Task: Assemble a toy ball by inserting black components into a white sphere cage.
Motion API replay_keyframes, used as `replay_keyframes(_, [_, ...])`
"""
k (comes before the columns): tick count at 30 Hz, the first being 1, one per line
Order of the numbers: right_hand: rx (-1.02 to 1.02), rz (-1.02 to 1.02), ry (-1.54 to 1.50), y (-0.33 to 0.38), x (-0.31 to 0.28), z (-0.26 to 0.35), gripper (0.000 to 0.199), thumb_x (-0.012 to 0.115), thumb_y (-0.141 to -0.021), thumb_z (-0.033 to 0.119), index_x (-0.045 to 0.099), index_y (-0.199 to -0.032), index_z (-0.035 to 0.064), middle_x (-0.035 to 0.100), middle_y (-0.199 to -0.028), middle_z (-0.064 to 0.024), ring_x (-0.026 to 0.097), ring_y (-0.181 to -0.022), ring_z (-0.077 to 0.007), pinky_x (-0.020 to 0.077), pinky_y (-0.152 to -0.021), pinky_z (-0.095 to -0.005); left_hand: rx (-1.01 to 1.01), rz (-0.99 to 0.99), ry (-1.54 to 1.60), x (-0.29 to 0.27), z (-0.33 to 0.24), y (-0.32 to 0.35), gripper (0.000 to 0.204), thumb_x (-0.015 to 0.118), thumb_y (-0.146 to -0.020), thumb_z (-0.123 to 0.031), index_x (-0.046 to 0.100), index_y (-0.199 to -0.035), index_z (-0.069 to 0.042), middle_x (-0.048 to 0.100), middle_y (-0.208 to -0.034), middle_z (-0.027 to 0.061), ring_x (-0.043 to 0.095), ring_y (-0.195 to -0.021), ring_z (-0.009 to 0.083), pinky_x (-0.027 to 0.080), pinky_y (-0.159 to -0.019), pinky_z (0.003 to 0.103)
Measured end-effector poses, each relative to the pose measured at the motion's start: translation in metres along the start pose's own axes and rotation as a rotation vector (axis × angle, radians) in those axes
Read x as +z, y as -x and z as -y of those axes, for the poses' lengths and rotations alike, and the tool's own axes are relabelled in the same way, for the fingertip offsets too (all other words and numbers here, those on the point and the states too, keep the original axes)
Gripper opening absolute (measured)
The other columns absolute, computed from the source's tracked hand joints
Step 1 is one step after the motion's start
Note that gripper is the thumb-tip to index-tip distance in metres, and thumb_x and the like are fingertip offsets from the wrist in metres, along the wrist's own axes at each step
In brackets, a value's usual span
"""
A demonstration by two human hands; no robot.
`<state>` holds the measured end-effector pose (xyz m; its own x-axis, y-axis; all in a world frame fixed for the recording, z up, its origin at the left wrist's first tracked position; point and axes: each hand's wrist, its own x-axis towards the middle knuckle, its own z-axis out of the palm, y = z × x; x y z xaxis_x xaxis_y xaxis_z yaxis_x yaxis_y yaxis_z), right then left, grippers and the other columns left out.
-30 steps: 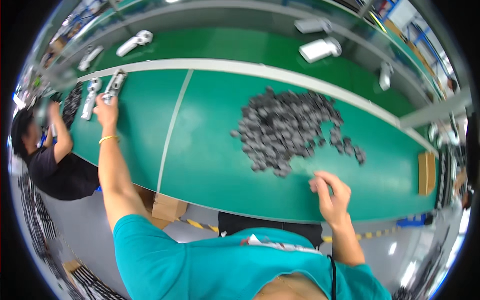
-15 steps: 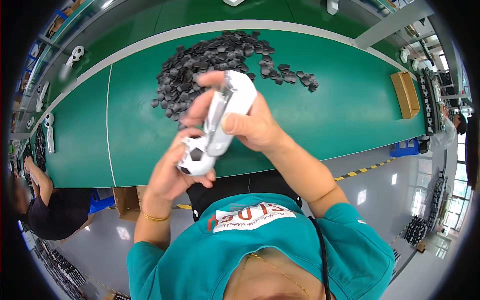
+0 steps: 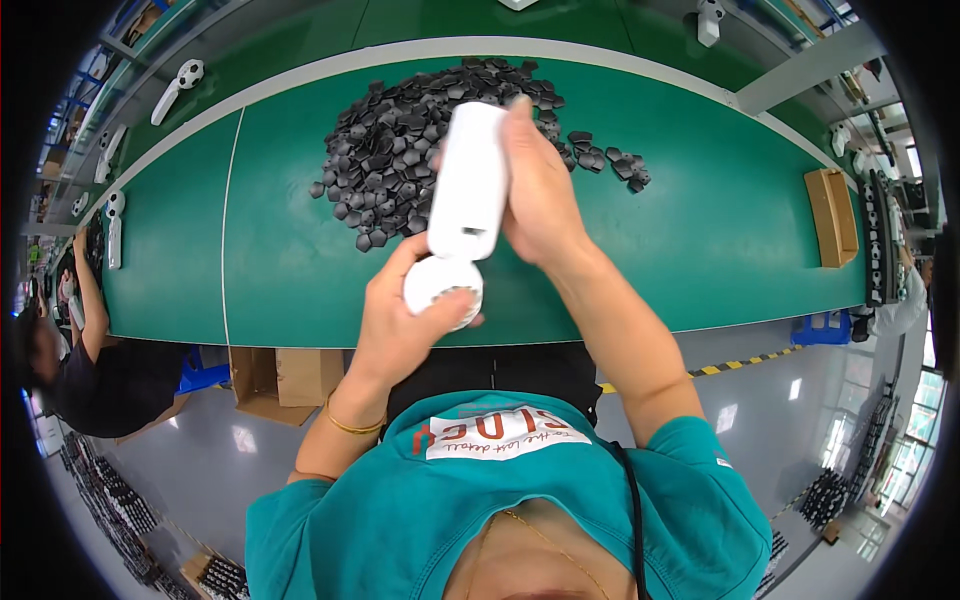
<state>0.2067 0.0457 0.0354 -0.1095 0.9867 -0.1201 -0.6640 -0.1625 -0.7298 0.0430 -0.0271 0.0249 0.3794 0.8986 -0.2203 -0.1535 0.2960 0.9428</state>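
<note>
While left hand grips round end | white device against right hand

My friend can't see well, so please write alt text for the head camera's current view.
A person's left hand and right hand hold a long white device with a round end over a green table. Beyond lies a heap of black pieces, with an open cardboard box toward the right and a co-worker at far left.

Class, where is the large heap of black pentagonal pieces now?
In the head view, the heap lies left of upper centre on the green tabletop, partly behind the white plastic device in both hands.
</note>
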Motion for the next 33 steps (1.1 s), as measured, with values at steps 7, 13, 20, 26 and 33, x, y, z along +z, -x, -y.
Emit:
replay_keyframes(7, [-0.993,-0.009,1.91,-0.083,-0.039,0.002,0.036,0.057,-0.09,0.035,0.061,-0.117,0.0111,0.055,-0.127,-0.0081,0.045,-0.123,-0.03,0.0336,-0.104,-0.0428,0.035,-0.026,0.434,-0.029,0.013,-0.001,0.068,0.069,-0.081,-0.03,0.036,-0.132,0.001,0.056,-0.117,0.019,0.064,-0.098,0.0297,0.059,-0.073,0.038])
replay_keyframes(13, [-0.751,0.124,1.889,-0.065,-0.073,0.009,0.03,0.063,-0.085,0.024,0.063,-0.112,0.0111,0.057,-0.125,-0.0067,0.047,-0.122,-0.0299,0.0359,-0.102,-0.0425,0.091,-0.001,0.494,-0.032,0.017,-0.005,0.074,0.069,-0.081,-0.033,0.032,-0.136,0.0,0.055,-0.119,0.0196,0.063,-0.101,0.0305,0.058,-0.072,0.038])
replay_keyframes(20, [-0.784,0.161,1.831,0.032,-0.095,0.03,0.018,0.068,-0.078,0.003,0.069,-0.096,0.007,0.063,-0.115,-0.0075,0.052,-0.117,-0.03,0.0399,-0.098,-0.0421,0.102,0.029,0.516,-0.033,0.024,-0.013,0.077,0.071,-0.08,-0.034,0.031,-0.136,0.0,0.053,-0.122,0.0193,0.06,-0.105,0.0299,0.058,-0.072,0.039])
replay_keyframes(26, [-0.782,-0.063,1.88,0.062,-0.124,0.049,0.013,0.066,-0.078,-0.001,0.07,-0.089,0.0046,0.066,-0.109,-0.0086,0.055,-0.111,-0.0298,0.0433,-0.095,-0.0407,0.058,0.031,0.559,-0.029,0.026,-0.015,0.077,0.071,-0.08,-0.033,0.03,-0.137,0.0,0.05,-0.124,0.0188,0.059,-0.108,0.0302,0.059,-0.073,0.041])
replay_keyframes(33, [-0.736,-0.173,1.779,0.061,-0.115,0.057,0.014,0.065,-0.079,-0.001,0.069,-0.092,0.003,0.066,-0.103,-0.0093,0.06,-0.097,-0.0263,0.0496,-0.08,-0.0357,0.05,0.155,0.617,-0.03,0.027,-0.014,0.077,0.071,-0.081,-0.034,0.03,-0.136,0.0,0.05,-0.123,0.0184,0.057,-0.111,0.0314,0.06,-0.073,0.043])
